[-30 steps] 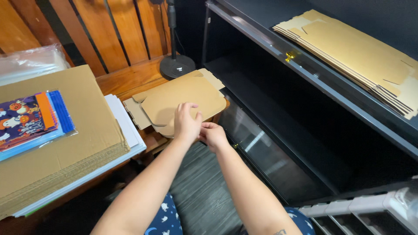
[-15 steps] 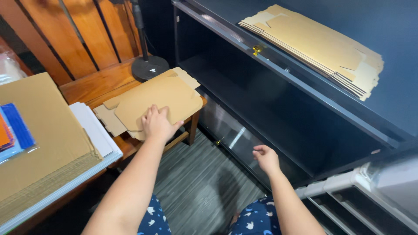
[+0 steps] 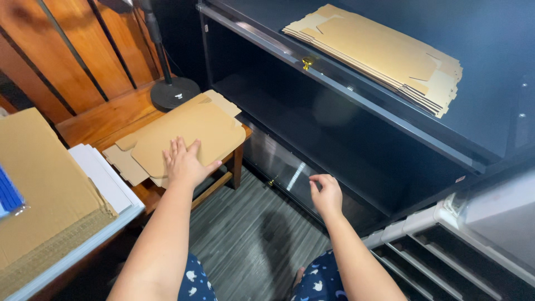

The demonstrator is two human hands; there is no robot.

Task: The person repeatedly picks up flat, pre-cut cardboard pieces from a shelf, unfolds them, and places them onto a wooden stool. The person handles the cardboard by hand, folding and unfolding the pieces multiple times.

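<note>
Cardboard flats (image 3: 184,134) lie unfolded under my flat, spread left hand (image 3: 183,164); my right hand (image 3: 326,195) hangs loosely curled, seemingly empty, nothing assembled yet.

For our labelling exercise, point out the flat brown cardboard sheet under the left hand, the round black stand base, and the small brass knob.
Flat brown cardboard sheet (image 3: 189,131), head view, top face.
Round black stand base (image 3: 175,92), head view, disc top.
Small brass knob (image 3: 307,61), head view, its head.
</note>
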